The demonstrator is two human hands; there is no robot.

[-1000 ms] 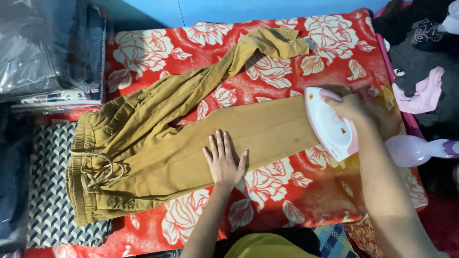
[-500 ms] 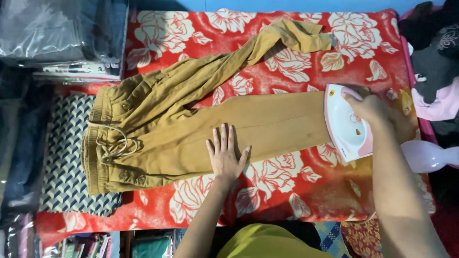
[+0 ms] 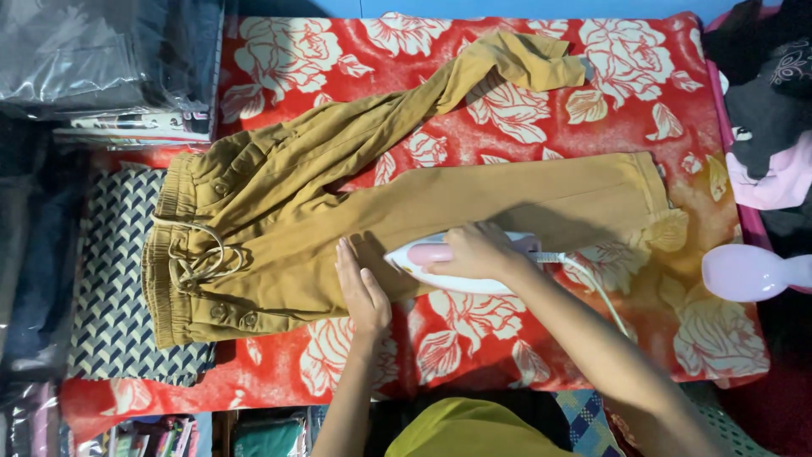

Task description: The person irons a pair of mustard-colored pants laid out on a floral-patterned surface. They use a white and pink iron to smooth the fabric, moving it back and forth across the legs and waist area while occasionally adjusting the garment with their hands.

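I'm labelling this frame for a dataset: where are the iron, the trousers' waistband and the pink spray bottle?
iron [image 3: 423, 264]: head view, white front part.
waistband [image 3: 161, 271]: head view, gathered elastic edge.
pink spray bottle [image 3: 748, 272]: head view, rounded body.

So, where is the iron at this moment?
In the head view, the iron sits low-centre on the near leg of the mustard trousers, gripped by the right hand, beside the left hand.

We list: mustard trousers spread mid-frame on red floral cloth; our right hand gripping white-pink iron; left hand flat just beside it.
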